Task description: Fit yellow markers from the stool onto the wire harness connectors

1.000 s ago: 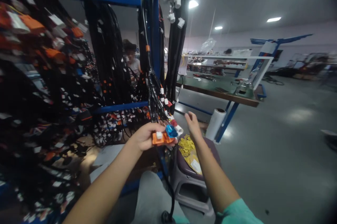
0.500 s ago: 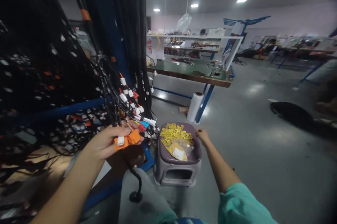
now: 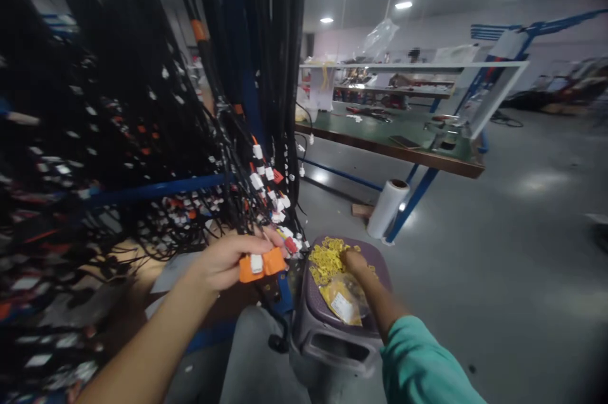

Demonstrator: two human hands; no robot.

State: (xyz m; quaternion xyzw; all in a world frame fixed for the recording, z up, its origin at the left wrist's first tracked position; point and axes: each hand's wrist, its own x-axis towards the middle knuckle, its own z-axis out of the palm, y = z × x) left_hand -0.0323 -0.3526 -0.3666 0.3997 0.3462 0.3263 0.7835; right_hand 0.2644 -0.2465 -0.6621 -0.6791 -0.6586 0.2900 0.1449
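Observation:
My left hand (image 3: 230, 258) is closed on an orange connector (image 3: 273, 261) with a white piece set in its face. Black cables with white and red connectors (image 3: 270, 192) hang just behind that hand. On the purple top of a plastic stool (image 3: 379, 258) lies a heap of small yellow plastic parts (image 3: 327, 259). My right hand (image 3: 354, 261) reaches down into the right side of the heap; its fingers are hidden and blurred. Close below it, a clear bag with a white label (image 3: 342, 306) lies on the stool, yellow parts inside.
Dense black wire harnesses (image 3: 123, 94) hang on a blue frame at the left. Behind the stool stands a green-topped workbench (image 3: 365, 132) with a phone-like dark slab (image 3: 403, 142) and tools. A roll of clear film (image 3: 387, 209) stands on the floor by its leg.
My right hand has moved from the stool's right edge into the yellow heap. My left hand still holds the orange connector. The view has turned left.

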